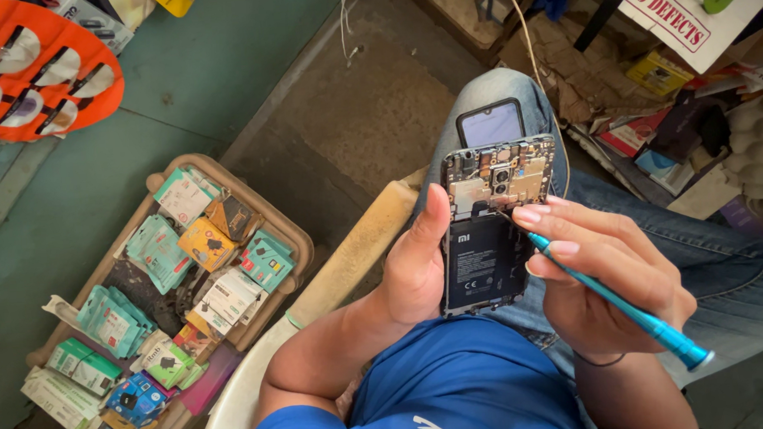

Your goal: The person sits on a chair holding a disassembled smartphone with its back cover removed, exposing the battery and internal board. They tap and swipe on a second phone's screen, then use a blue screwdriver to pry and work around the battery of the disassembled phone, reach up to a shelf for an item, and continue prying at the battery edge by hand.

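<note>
Nearest the lens, a blue shirt (443, 385) filled the bottom edge, and both forearms rose from it toward the work. The left hand (415, 269) was wrapped around the left edge of an opened phone (487, 235), thumb laid up along its side, fingers hidden behind. The right hand (606, 272) was pinched around a teal screwdriver (617, 302), fingertips bunched close to the tip, which met the phone near the seam between circuit board and black battery, at about 3 o'clock of the phone's middle. The phone stood nearly upright above the lap, back cover off.

Judging by its look, the phone would be light and stiff but fragile where the board and camera modules lay bare; the safer hold seemed to be by the frame edges, as the left hand had it, away from the exposed parts.

Behind it, at 12 o'clock, a second phone (491, 123) rested screen-up on a knee in blue jeans (714, 258). At 9 o'clock a tray (299, 245) of small packaged parts sat on the floor. At 2 o'clock lay a clutter of boxes and cardboard (655, 122).
</note>
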The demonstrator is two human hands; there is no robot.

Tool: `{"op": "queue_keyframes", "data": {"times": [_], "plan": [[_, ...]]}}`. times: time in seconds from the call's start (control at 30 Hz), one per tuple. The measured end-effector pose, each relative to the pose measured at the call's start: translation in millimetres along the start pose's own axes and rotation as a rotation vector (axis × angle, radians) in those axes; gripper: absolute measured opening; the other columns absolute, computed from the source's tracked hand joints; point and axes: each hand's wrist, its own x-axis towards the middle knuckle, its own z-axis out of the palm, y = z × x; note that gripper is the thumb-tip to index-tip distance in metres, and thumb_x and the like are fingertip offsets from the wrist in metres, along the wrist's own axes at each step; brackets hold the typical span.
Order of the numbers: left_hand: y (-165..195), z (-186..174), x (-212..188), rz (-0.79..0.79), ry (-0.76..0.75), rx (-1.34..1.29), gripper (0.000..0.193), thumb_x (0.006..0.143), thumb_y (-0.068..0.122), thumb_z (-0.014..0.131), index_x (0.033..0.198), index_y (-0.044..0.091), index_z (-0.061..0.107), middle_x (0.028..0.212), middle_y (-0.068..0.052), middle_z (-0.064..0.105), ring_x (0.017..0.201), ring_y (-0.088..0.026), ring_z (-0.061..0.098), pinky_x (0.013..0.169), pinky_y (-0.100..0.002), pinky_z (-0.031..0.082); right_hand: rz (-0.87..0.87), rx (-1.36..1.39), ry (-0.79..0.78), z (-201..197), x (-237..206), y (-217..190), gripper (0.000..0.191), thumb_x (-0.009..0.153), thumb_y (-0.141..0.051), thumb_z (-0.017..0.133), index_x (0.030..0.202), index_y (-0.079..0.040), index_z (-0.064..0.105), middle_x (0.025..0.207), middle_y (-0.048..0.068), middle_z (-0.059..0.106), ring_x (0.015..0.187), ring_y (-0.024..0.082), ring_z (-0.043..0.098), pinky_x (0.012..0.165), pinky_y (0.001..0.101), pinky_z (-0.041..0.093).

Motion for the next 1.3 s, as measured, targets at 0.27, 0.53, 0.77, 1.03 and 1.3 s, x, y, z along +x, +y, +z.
{"op": "queue_keyframes", "data": {"times": [0.27, 0.53, 0.77, 1.03, 1.3], "plan": [[-2.9, -1.7, 2.0, 0.014, -0.02, -0.05, 0.068, 0.117, 0.053, 0.037, 0.154, -0.004, 0.043, 0.146, -0.014, 0.057, 0.132, -0.021, 0.057, 0.114, -0.035, 0.045, 0.002, 0.003, 0.0, 0.3, -0.3, -0.4, 0.021, 0.106, -0.008, 0.071, 0.117, 0.0, 0.055, 0.105, 0.019, 0.075, 0.097, 0.03, 0.078, 0.093, 0.0411, 0.067], [-2.4, -0.8, 1.8, 0.015, -0.03, -0.05, 0.068, 0.117, 0.053, 0.037, 0.154, -0.003, 0.043, 0.147, -0.014, 0.057, 0.133, -0.021, 0.057, 0.115, -0.035, 0.044, -0.002, -0.004, -0.004, -0.3, 0.0, -0.8, 0.021, 0.106, -0.008, 0.071, 0.118, -0.001, 0.055, 0.105, 0.019, 0.075, 0.097, 0.03, 0.078, 0.093, 0.0412, 0.067], [-2.3, 0.4, 2.2, 0.015, 0.007, -0.032, 0.067, 0.117, 0.052, 0.038, 0.153, -0.003, 0.043, 0.147, -0.015, 0.056, 0.133, -0.021, 0.056, 0.116, -0.036, 0.044, 0.005, -0.014, -0.008, -0.8, 0.7, -0.8, 0.022, 0.106, -0.008, 0.071, 0.118, -0.001, 0.054, 0.105, 0.019, 0.075, 0.097, 0.03, 0.078, 0.092, 0.0399, 0.066], [-2.4, -0.6, 2.4, 0.032, 0.006, -0.014, 0.066, 0.117, 0.052, 0.039, 0.153, -0.004, 0.044, 0.147, -0.015, 0.056, 0.134, -0.021, 0.056, 0.117, -0.035, 0.043, 0.004, -0.002, -0.011, -0.9, 0.7, -0.9, 0.022, 0.106, -0.008, 0.071, 0.118, -0.002, 0.054, 0.105, 0.019, 0.075, 0.097, 0.029, 0.078, 0.094, 0.0414, 0.067], [-1.2, 1.0, -0.2, 0.007, 0.0, -0.036, 0.066, 0.117, 0.053, 0.038, 0.151, -0.004, 0.046, 0.145, -0.015, 0.057, 0.132, -0.022, 0.057, 0.115, -0.036, 0.045, 0.006, 0.018, 0.013, 0.6, -2.3, 2.6, 0.02, 0.105, -0.008, 0.071, 0.117, -0.001, 0.056, 0.105, 0.02, 0.075, 0.097, 0.031, 0.078, 0.093, 0.0416, 0.067]]}}
